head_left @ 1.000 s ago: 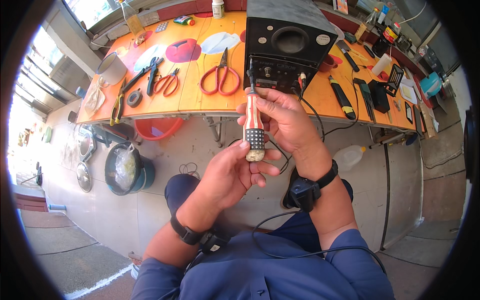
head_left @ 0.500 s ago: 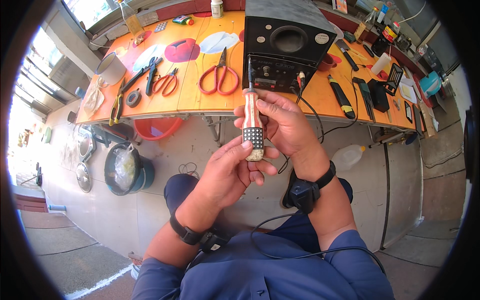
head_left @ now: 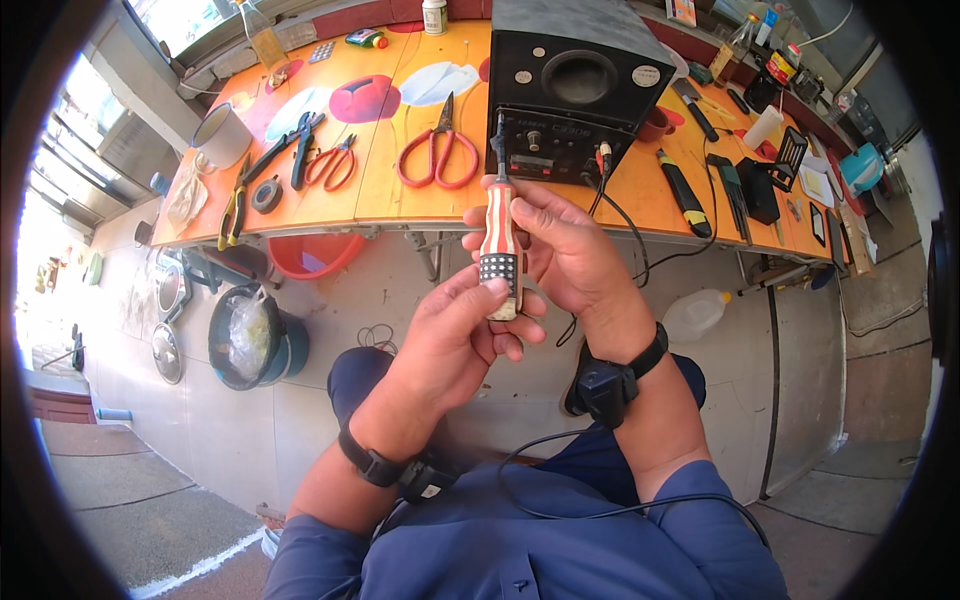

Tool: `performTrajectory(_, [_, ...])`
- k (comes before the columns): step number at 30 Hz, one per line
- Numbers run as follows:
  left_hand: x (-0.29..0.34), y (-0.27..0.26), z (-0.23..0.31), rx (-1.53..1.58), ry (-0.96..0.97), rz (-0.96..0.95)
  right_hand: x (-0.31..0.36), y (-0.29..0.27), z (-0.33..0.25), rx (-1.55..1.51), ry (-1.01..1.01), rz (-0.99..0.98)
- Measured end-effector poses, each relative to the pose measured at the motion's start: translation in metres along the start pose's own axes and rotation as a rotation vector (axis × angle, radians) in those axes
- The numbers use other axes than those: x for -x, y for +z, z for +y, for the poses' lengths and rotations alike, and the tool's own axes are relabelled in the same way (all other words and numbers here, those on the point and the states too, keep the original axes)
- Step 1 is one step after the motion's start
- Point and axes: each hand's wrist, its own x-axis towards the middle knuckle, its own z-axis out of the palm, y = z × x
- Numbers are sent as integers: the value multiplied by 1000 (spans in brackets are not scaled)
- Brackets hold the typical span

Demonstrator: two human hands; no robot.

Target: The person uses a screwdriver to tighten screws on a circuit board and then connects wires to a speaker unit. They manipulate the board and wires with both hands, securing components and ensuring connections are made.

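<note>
A screwdriver (head_left: 500, 225) stands nearly upright in the picture between my hands, its shaft pointing away from me. Its thick handle has red and white stripes, a dark band with white stars, and a pale, worn end. My left hand (head_left: 455, 320) pinches the starred end between thumb and fingers. Around the striped part, my right hand (head_left: 560, 235) is closed, thumb on top. Beyond the handle, the dark shaft overlaps the front of a black speaker (head_left: 575, 140); whether its tip touches the speaker I cannot tell.
On the orange table (head_left: 385, 200) lie red-handled scissors (head_left: 437, 150), small red-handled pliers (head_left: 331, 165), black tape (head_left: 266, 195) and a utility knife (head_left: 682, 192). Cables (head_left: 625, 225) hang from the speaker over the front edge. Below are a red basin (head_left: 318, 257) and a dark bucket (head_left: 290, 345).
The screwdriver's handle has turned about its length, showing different stripes, and has shifted slightly left. My left fingers have moved a little around its end; both hands stay on it.
</note>
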Motion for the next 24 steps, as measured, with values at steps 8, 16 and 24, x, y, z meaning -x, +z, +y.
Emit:
performTrajectory(8, [-1,2,-6,15,39,-31,-2,-5,-1,109,-46,-11])
performTrajectory(16, [-5,3,-10,-229,84,91,-3,-6,0,183,-46,-21])
performTrajectory(24, [0,5,0,-11,-2,27,1,0,0,-50,-41,-15])
